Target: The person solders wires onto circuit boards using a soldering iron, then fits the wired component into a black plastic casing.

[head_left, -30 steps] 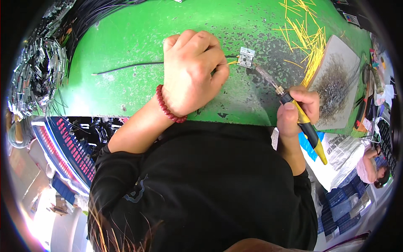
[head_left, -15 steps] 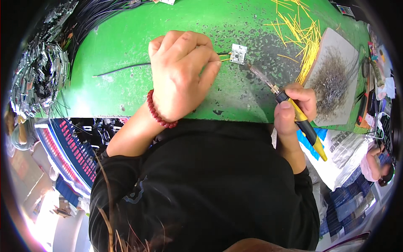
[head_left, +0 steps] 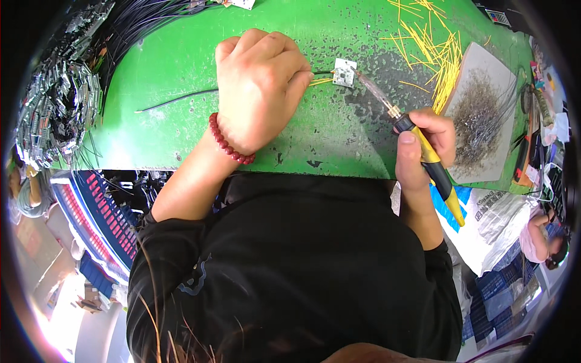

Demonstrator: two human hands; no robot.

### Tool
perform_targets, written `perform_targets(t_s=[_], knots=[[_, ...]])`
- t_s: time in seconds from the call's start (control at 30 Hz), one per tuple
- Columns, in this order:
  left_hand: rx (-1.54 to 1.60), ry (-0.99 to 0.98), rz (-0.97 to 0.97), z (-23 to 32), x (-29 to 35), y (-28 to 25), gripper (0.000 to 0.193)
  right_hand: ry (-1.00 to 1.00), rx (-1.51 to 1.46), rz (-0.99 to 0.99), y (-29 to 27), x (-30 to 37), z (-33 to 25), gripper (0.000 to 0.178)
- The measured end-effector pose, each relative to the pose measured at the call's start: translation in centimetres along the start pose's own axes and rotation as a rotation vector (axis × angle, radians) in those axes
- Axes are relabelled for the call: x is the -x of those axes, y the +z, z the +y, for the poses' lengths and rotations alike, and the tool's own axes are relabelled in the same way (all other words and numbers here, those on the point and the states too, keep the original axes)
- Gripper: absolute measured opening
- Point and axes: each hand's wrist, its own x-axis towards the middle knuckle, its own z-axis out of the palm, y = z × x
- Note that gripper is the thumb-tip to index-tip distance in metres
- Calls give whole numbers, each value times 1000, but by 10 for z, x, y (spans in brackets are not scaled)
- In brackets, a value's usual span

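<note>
My right hand (head_left: 426, 145) grips a yellow and black soldering iron (head_left: 437, 169) like a pen. The iron's tip reaches the right edge of a small white square circuit board (head_left: 345, 73); whether it touches the board I cannot tell. My left hand (head_left: 260, 91), with a red bead bracelet at its wrist, is curled palm down over a thin black cable (head_left: 175, 101). One end of the cable sticks out to the left, and on the right a black and a yellow wire (head_left: 321, 81) run to the board. The left fingertips are hidden under the hand.
Yellow wires (head_left: 446, 66) lie scattered at the far right, beside a grey board (head_left: 484, 115) covered in dark residue. Piled metal parts (head_left: 54, 115) and bundled black cables (head_left: 139, 27) occupy the left of the green table (head_left: 181, 145). Another person (head_left: 540, 239) is at the right edge.
My left hand has shifted slightly away from me, and the circuit board has moved a little the same way. The soldering iron's tip has come up to the board's right edge.
</note>
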Motion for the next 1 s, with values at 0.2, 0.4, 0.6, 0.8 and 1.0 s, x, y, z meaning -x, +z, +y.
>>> perform_targets(t_s=[0.2,0.4,0.6,0.8,1.0], knots=[[-5,39,74,1,0,-3,12,-40,29,16,-1,1,9,26],[-7,56,1,7,1,-1,12,-20,1,26,-2,1,6,25],[-31,43,-68,10,-2,0,13,-27,-5,29,-3,2,8,25],[-77,83,-40,7,6,7,13,-32,1,47,-3,2,8,27],[-43,81,-16,6,1,-4,13,-45,-20,62,-5,2,9,27]])
